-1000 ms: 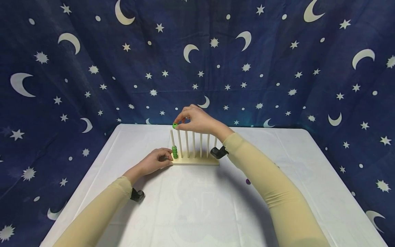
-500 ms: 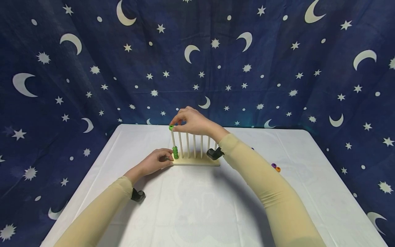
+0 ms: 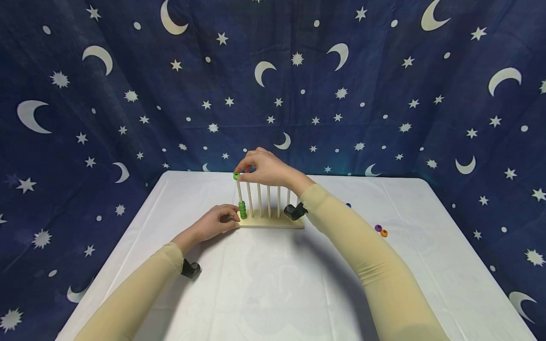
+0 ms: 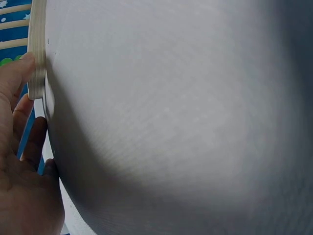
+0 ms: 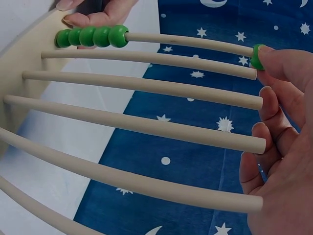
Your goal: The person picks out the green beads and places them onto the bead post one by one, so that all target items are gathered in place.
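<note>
A pale wooden peg stand (image 3: 273, 223) with a row of upright pegs stands on the white table. Several green beads (image 5: 88, 36) are stacked at the foot of its leftmost peg. My left hand (image 3: 212, 222) grips the left end of the base, thumb (image 4: 22, 68) along the front face and the other fingers behind. Thumb and index finger of my right hand (image 3: 268, 168) pinch another green bead (image 5: 256, 58) at the tip of that leftmost peg. The peg's end meets the bead in the right wrist view. The other pegs that show carry no beads.
Right of the stand, a purple bead (image 3: 378, 228) and an orange bead (image 3: 384, 233) lie close together on the table (image 3: 273, 293). A blue bead (image 3: 348, 205) peeks out behind the right sleeve. A dark blue star-and-moon curtain (image 3: 273, 118) surrounds the table.
My right hand has moved slightly left, bringing the green bead from beside the leftmost peg onto its tip. The orange bead has come into view past the sleeve. My left hand stays put.
</note>
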A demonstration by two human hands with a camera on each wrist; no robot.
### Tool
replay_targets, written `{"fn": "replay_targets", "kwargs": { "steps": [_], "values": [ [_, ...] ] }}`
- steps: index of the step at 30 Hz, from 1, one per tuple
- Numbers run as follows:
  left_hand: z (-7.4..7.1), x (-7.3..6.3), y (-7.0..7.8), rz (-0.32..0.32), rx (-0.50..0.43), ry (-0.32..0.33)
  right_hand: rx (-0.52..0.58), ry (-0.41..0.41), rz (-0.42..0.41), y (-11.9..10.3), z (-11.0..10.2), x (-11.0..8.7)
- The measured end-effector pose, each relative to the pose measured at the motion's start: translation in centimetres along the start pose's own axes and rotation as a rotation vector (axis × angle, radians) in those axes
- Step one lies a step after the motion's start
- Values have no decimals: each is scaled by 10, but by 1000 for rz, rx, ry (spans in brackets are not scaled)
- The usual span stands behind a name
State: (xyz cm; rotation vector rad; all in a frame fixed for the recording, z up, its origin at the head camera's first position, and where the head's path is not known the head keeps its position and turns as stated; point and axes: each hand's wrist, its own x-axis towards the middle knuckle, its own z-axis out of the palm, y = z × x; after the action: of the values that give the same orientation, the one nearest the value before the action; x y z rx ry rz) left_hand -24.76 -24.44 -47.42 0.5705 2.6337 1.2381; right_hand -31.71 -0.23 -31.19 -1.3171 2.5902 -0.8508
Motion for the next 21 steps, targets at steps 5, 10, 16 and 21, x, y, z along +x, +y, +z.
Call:
{"fn": "replay_targets", "kwargs": {
  "steps": [5, 10, 16, 21],
  "values": [
    [0, 0, 1, 0, -5, -1, 11, -5, 6, 1, 1, 1],
    [1, 1, 0, 0, -9, -2, 14, 5, 14, 3, 2, 1],
    [1, 1, 0, -5, -7, -3, 0, 6, 38, 1, 4, 1],
    [1, 1, -1, -3, -6, -2, -4, -5, 46, 0, 4, 1]
  ]
}}
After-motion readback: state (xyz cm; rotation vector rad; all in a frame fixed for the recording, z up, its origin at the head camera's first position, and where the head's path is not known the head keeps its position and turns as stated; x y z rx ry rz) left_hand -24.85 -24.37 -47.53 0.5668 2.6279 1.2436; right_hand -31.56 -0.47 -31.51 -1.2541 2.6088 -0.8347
